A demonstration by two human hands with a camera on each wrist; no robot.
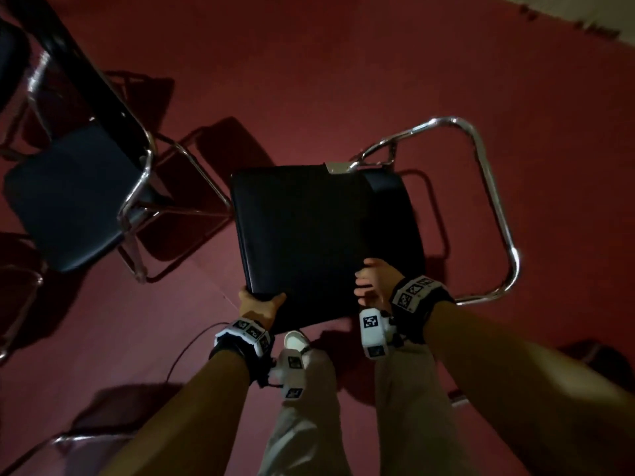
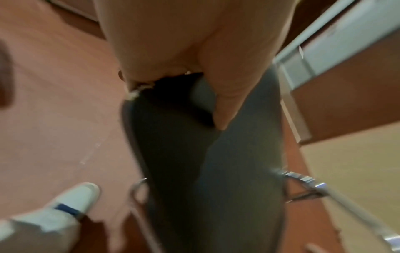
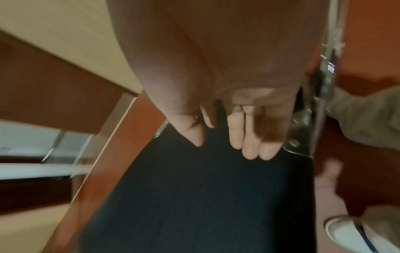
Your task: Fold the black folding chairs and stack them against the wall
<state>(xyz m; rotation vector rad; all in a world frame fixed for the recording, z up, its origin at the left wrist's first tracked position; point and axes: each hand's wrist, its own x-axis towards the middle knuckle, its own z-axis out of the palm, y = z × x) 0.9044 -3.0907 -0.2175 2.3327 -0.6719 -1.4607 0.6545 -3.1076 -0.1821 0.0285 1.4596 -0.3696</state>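
Head view shows the left hand (image 1: 261, 304) gripping the folding chair (image 1: 309, 235) seat edge, right hand (image 1: 372, 281) loose beside it; a one-handed hold could slip.

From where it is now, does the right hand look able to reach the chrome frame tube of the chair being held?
Probably yes: the right hand rests open on the black seat pad, and the chrome frame tube curves just beside it, nothing between.

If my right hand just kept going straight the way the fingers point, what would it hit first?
Most likely the black seat pad: the right hand already lies against it with fingers straight, though blur hides whether they actually touch.
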